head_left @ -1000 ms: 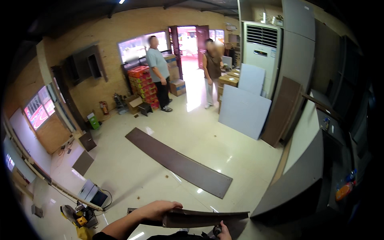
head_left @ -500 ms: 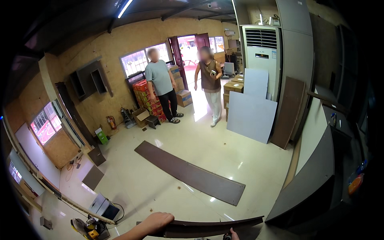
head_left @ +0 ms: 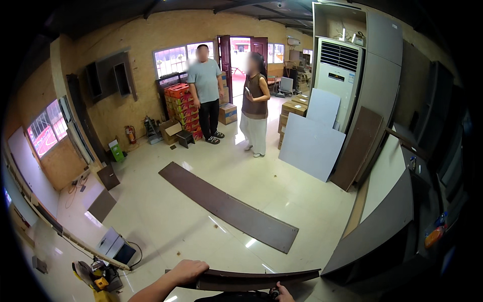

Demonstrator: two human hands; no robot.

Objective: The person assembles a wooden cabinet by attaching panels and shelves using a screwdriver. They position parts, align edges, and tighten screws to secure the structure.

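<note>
Bracing brown board [head_left: 246,281] under and rightward of left hand [head_left: 190,271], clasped over its edge; gripping unidentified dark tool [head_left: 274,292] in right hand [head_left: 285,293]. Apparently steadying; probably needs firm left hold next.

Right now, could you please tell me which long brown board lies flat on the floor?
The board near the picture's centre; the left hand grips another board, and a third board leans beside grey panels.
</note>
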